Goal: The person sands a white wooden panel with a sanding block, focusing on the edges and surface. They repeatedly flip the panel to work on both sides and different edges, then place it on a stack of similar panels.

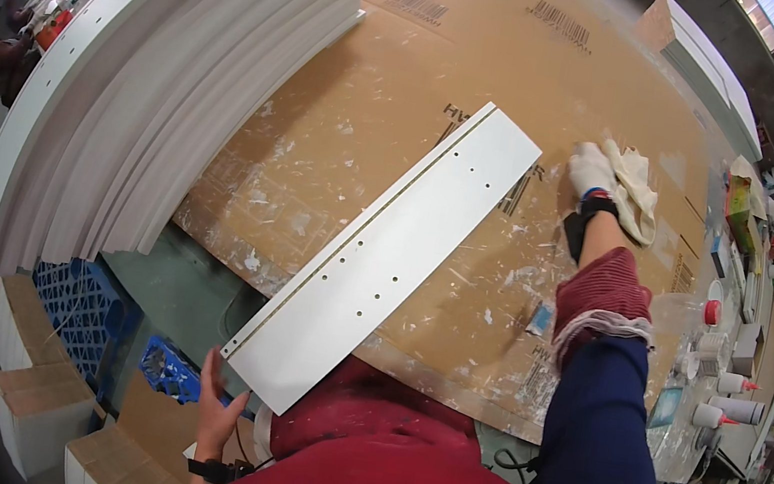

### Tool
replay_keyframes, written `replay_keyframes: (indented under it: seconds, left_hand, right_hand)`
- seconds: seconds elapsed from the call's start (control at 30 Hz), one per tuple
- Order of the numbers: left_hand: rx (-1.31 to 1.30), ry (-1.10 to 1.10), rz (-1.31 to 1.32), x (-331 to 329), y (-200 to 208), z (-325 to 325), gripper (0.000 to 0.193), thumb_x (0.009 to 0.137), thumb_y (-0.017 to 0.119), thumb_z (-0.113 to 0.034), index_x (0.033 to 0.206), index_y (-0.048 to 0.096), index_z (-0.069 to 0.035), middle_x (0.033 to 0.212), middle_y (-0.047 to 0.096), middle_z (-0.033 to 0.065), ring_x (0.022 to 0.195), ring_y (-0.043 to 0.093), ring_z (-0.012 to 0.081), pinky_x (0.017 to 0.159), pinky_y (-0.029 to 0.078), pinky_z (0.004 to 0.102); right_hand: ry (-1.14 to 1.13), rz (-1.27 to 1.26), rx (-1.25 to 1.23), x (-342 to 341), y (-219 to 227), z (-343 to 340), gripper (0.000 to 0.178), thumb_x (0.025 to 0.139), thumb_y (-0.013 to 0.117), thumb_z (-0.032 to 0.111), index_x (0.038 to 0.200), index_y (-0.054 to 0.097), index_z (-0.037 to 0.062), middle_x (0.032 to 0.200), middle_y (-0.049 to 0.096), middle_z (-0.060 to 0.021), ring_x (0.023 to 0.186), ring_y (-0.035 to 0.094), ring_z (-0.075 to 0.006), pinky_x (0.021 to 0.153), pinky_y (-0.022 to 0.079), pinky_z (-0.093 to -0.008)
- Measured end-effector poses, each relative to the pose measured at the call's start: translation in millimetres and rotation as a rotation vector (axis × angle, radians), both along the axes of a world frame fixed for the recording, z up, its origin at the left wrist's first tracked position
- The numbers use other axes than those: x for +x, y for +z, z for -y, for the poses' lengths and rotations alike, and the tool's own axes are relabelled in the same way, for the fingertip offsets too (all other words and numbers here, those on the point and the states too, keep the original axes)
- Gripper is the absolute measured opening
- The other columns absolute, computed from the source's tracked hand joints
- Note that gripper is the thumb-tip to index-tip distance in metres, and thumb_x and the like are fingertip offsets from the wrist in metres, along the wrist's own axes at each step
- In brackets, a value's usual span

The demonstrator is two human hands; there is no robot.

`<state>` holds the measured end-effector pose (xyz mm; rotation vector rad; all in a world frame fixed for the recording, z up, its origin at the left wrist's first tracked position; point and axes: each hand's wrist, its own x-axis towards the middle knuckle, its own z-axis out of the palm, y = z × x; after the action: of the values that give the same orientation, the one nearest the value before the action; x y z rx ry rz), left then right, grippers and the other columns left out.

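A long white board point(408, 235) with a narrow groove along one edge and several small drilled holes lies diagonally on the cardboard-covered table point(345, 124), its near end sticking out past the table's front edge. My left hand point(219, 418) is at that near end, thumb and fingers spread, fingertips at the board's corner; whether they press on it I cannot tell. My right hand point(588, 170), in a white glove, reaches out right of the board's far end. Its fingers are curled at the edge of a crumpled cream cloth point(635, 195) and partly hidden.
A tall stack of white panels point(170, 76) stands at the left, with more panels point(703, 69) at the far right. Glue bottles point(710, 416) and a red-capped clear bottle point(690, 310) line the right side. Blue plastic crates point(82, 315) and cartons point(41, 410) are at lower left.
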<state>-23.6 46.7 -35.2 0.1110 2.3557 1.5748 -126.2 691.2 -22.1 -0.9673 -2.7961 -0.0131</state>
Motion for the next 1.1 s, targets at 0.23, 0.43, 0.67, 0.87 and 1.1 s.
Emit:
replay_keyframes:
  seconds: [0.23,0.43,0.67,0.87,1.1]
  left_hand:
    - [-0.8,-0.659,-0.678,-15.8,-4.4,-20.1,0.062,0.072,0.06,-0.002,0.129,0.043,-0.016,0.14,0.035,0.0113,0.131,0.028,0.0358,0.104,0.011,0.0635]
    - [-0.742,-0.714,-0.87,-33.7,-14.5,-29.2,0.043,0.079,0.051,-0.002,0.12,0.055,-0.015,0.138,0.041,0.0058,0.132,0.032,0.0278,0.107,0.01,0.0592]
    - [-0.774,-0.714,-0.915,-30.2,-15.5,-30.9,0.039,0.081,0.051,-0.005,0.118,0.057,-0.012,0.135,0.045,0.0046,0.131,0.034,0.0251,0.108,0.012,0.0571]
    - [-0.763,-0.707,-0.893,-29.0,-14.2,-30.7,0.037,0.082,0.052,-0.008,0.118,0.056,-0.012,0.131,0.049,0.0022,0.128,0.038,0.0206,0.108,0.015,0.0554]
    - [-0.738,-0.706,-0.871,-27.6,-15.7,-28.3,0.035,0.082,0.052,-0.009,0.117,0.056,-0.012,0.13,0.05,0.0014,0.125,0.042,0.0196,0.107,0.018,0.0553]
  right_hand:
    - [0.037,-0.123,-0.332,-7.7,2.1,33.7,0.028,0.082,0.054,0.03,0.092,0.054,0.0041,0.09,0.06,-0.0213,0.089,0.057,-0.038,0.076,0.044,-0.0449]
    - [0.14,-0.014,-0.455,7.1,32.7,101.2,0.027,0.084,0.053,0.03,0.093,0.054,0.005,0.084,0.062,-0.0172,0.085,0.061,-0.0333,0.074,0.047,-0.0405]
    - [1.119,0.33,-0.402,46.7,41.1,316.5,0.04,0.085,0.047,0.015,0.125,0.047,0.0124,0.091,0.061,-0.0108,0.076,0.064,-0.0272,0.058,0.052,-0.0396]
    - [1.136,0.221,-0.287,27.0,2.6,326.6,0.017,0.082,0.05,0.011,0.097,0.05,0.0046,0.084,0.062,-0.012,0.07,0.064,-0.0272,0.057,0.051,-0.0378]
    - [0.239,0.168,-0.127,-38.3,15.2,166.3,0.02,0.091,0.042,0.025,0.101,0.055,0.0126,0.09,0.063,-0.0167,0.084,0.061,-0.0364,0.074,0.048,-0.0465]
